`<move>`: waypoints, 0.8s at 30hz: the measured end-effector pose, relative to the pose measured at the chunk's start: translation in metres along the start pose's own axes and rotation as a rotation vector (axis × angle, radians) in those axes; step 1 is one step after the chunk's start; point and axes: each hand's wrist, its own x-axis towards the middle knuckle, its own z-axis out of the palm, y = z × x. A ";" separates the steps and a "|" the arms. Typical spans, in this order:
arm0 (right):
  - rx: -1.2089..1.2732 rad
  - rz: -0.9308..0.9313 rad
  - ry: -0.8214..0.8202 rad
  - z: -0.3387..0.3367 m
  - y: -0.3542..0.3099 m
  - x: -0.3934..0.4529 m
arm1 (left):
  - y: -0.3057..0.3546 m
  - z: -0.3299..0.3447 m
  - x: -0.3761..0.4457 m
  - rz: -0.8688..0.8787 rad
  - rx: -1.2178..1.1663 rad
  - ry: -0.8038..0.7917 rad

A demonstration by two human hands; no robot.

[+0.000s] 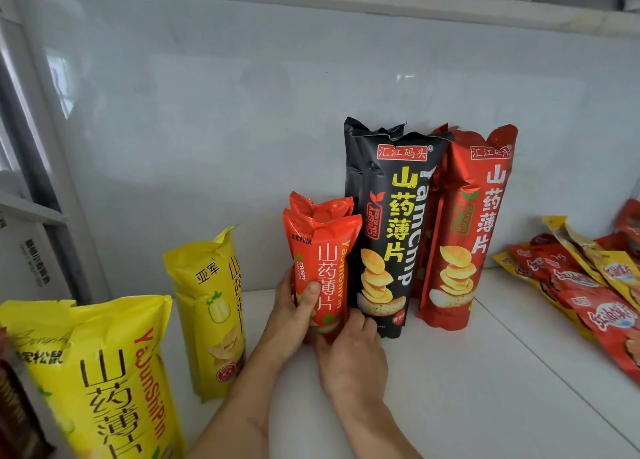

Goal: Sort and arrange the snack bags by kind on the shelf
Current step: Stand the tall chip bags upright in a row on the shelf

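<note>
Both hands close on a small red yam-chip bag [323, 268] standing upright on the white shelf [467, 372]. The left hand [294, 313] wraps its lower left side, thumb pressed across the front; the right hand [353, 354] cups the base from the right, fingers curled against the bottom edge. A 2nd small red bag [320, 207] stands directly behind it, only its top showing. Just right stand at least 2 tall black yam-chip bags [388, 223], one behind the other, then tall red yam-chip bags [464, 230], at least 2. To the left stand 2 yellow yam-chip bags [211, 306], apart from the grip. At far right, flat red and yellow snack packets [585, 285] lie overlapping, too jumbled to count.
</note>
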 end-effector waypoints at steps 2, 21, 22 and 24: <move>-0.002 0.001 -0.015 0.001 0.001 0.003 | -0.002 0.000 0.001 0.001 0.013 -0.003; 0.150 0.012 0.020 0.018 0.004 0.026 | 0.005 0.008 0.003 -0.041 0.048 0.038; 0.159 0.013 0.016 0.017 0.004 0.026 | 0.006 0.008 0.003 -0.047 0.051 0.041; 0.177 0.018 0.007 0.016 0.004 0.025 | 0.008 0.009 0.002 -0.057 0.049 0.043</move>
